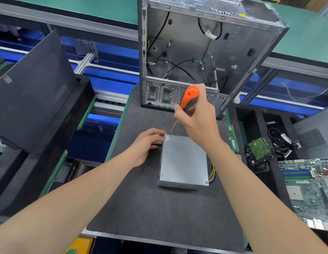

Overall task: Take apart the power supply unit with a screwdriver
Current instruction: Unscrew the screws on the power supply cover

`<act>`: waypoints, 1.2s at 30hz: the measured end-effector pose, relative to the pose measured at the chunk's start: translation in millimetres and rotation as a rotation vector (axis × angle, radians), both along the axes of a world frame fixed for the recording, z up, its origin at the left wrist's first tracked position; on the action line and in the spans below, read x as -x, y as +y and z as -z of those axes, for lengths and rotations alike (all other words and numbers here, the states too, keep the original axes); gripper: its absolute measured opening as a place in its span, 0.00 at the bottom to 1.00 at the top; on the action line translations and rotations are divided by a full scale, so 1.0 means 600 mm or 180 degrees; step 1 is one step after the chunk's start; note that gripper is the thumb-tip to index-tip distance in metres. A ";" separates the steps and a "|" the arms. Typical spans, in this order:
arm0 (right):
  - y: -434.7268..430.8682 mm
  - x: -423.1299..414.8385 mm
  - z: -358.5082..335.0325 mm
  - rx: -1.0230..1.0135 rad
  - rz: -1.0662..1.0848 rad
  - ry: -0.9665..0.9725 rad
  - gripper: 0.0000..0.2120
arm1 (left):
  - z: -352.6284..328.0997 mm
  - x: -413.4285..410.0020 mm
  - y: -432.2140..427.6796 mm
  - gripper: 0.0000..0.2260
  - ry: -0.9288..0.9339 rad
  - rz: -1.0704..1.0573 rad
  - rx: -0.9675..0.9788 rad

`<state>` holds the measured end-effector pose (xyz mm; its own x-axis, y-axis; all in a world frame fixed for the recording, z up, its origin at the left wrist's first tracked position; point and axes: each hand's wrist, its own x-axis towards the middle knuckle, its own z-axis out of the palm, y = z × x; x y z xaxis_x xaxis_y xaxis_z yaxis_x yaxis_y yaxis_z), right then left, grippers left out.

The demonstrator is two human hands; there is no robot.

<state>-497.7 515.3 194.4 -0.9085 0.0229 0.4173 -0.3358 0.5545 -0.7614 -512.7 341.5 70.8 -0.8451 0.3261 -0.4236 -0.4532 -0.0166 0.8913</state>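
1. Power supply unit (183, 160): grey metal box lying flat near the middle of the tabletop (141, 208), on its dark mat. The lid faces up.
2. Yellow and black wires (212, 173): they show at the unit's right side, near the front corner.
3. Screwdriver (189, 97): orange and grey handle, thin shaft slanting down and left. The tip is at the unit's far left corner; whether it touches cannot be told.
4. Right hand (198, 118): fingers wrapped round the screwdriver handle, held above the unit's far edge.
5. Left hand (146, 145): fingers curled against the unit's far left corner, steadying it. The wrist rests on the mat.
6. Computer case (196, 48): open metal shell standing behind the unit, with loose black cables inside.
7. Motherboard (309, 186): green board lying flat at the right.
8. Hard drive (259, 149): between the motherboard and the mat.
9. Memory stick (232, 140): green strip along the mat's right edge.
10. Black side panel (35, 88): leaning at the left.
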 end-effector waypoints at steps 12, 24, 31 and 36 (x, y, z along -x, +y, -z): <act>0.018 0.001 0.011 -0.0070 0.0110 0.0002 0.14 | -0.014 0.016 0.019 0.08 0.0049 -0.0064 0.0345; 0.060 -0.019 -0.003 -0.0128 0.0309 0.0055 0.14 | -0.003 0.013 0.006 0.12 -0.0117 0.0068 -0.0122; 0.074 -0.035 -0.014 -0.0126 0.0383 0.0071 0.14 | 0.001 -0.001 0.010 0.08 0.0366 0.0152 0.0269; 0.085 -0.045 -0.021 -0.0178 0.0535 0.0083 0.14 | 0.003 -0.005 -0.001 0.08 0.0781 0.0265 0.0644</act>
<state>-470.8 566.1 207.2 -0.8827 0.1495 0.4456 -0.2541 0.6459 -0.7199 -509.6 340.7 69.2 -0.9040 0.3284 -0.2739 -0.2168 0.2001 0.9555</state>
